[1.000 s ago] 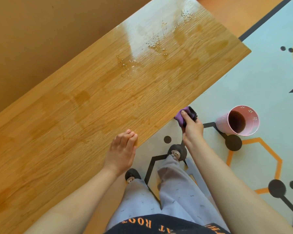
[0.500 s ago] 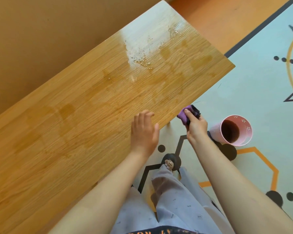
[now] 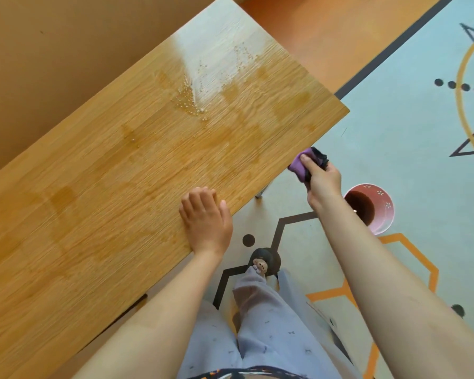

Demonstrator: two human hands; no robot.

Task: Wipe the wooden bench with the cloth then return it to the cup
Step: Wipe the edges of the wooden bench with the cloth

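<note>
My left hand (image 3: 205, 220) has slid further onto bench (image 3: 121, 187), rests flat. My right hand (image 3: 323, 179), well apart, grips purple cloth (image 3: 298, 166) beside bench edge; cup (image 3: 386, 214) just right of wrist.

This looks like a room in a home, not a workplace. A long honey-coloured wooden bench with bamboo-like grain (image 3: 121, 201) stands beside a plain tan wall (image 3: 52, 64). On the orange floor (image 3: 312, 28) lies a pale blue-green rug printed with orange hexagons and black dots (image 3: 394, 132), with a pink flower-dotted cup (image 3: 385, 214) on it. The person wears loose lilac patterned trousers (image 3: 271, 324) and a dark slipper with a small animal face (image 3: 264, 262).
</note>
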